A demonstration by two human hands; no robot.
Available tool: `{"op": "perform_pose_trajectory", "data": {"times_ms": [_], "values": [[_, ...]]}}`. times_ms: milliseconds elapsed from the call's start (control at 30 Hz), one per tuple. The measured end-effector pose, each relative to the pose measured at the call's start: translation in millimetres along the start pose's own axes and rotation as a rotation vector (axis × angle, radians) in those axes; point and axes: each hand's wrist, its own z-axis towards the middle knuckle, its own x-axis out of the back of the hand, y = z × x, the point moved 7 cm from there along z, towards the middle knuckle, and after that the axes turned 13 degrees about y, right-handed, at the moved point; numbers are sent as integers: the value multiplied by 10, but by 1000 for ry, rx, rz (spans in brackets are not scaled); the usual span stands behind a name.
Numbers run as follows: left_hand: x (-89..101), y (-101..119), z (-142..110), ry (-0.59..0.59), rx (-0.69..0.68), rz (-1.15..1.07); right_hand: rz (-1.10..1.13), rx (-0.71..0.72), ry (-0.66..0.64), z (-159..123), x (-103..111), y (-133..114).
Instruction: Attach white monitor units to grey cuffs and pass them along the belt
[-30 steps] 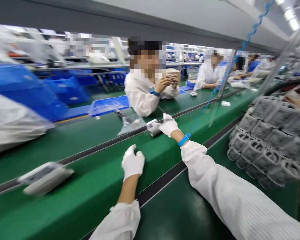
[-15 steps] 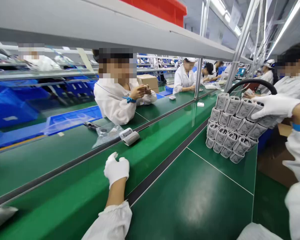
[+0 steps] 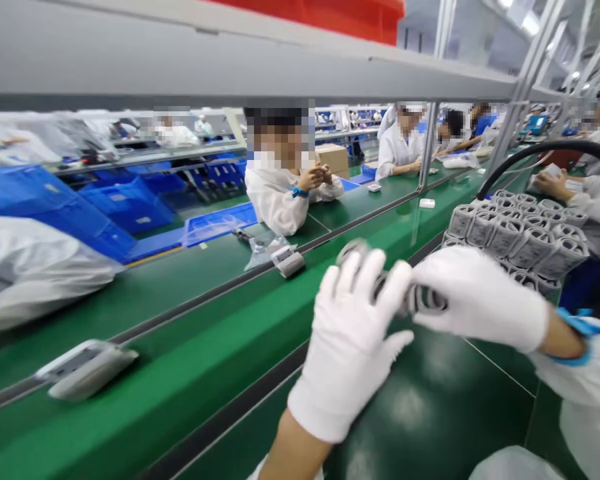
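Observation:
My right hand [image 3: 480, 297], in a white glove, is closed around rolled grey cuffs [image 3: 433, 299] above the green bench. My left hand [image 3: 353, 340], also gloved, is right beside it with fingers spread in front of more of these rolls. One blurred roll [image 3: 353, 250] shows above the left fingertips; whether the left fingers touch the rolls is hidden. To the right stands a stacked block of similar rolled cuffs [image 3: 523, 230]. On the belt, a white device with a rolled cuff [image 3: 87, 370] lies at the left, and another such device [image 3: 287, 260] lies farther along.
The green conveyor belt [image 3: 200, 340] runs diagonally past the bench. A grey shelf beam [image 3: 230, 73] crosses overhead, carrying a red bin [image 3: 330, 17]. A black curved handle [image 3: 545, 150] arches behind the stack. A co-worker [image 3: 280, 193] sits across the belt; a white sleeve [image 3: 35, 273] enters left.
My right hand has moved left from the stack and now holds rolled cuffs. My left hand has come from over the belt to meet it. The view has turned left.

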Motion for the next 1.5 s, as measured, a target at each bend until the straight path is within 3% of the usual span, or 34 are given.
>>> {"op": "perform_pose_trajectory", "data": {"times_ms": [67, 167, 267, 333, 433, 533, 600, 700, 833, 967, 1067, 1100, 1167, 1233, 1300, 1400, 1500], "values": [[-133, -39, -228, -229, 147, 132, 124, 181, -202, -146, -720, -255], [-303, -501, -774, -502, 475, 269, 404, 144, -185, -438, -1498, -282], [-240, -841, -1211, -476, 722, 223, 703, -19, -119, -721, -1964, -176], [-174, -865, -1354, -423, 833, 128, 836, -57, -151, -847, -2133, -154], [-199, -694, -1404, -469, 930, 97, 889, -27, -183, -905, -2210, -156], [-272, -559, -1404, -524, 1003, 261, 882, -8, -147, -873, -2196, -129], [-304, -557, -1392, -538, 977, 354, 863, -3, -140, -851, -2184, -112], [-322, -671, -1342, -552, 815, 277, 777, -80, -157, -844, -2197, -59], [-200, -895, -1319, -530, 607, 51, 629, -271, -106, -865, -2271, 122], [-76, -1204, -1521, -548, 653, 170, 470, -449, 2, -867, -2314, 568], [-72, -1354, -1680, -585, 755, 296, 358, -507, 119, -873, -2160, 787], [-98, -1347, -1692, -592, 758, 301, 335, -482, 160, -872, -2087, 755], [-179, -1248, -1651, -584, 724, 247, 372, -298, 176, -863, -1983, 464], [-267, -1092, -1580, -579, 692, 172, 520, -24, 52, -913, -1982, -19], [-333, -945, -1524, -596, 689, 144, 672, 78, -148, -1031, -2061, -395], [-365, -812, -1478, -623, 740, 166, 813, -156, -357, -1161, -2226, -528], [-359, -771, -1437, -609, 796, 142, 948, -464, -376, -1179, -2350, -401]]}}
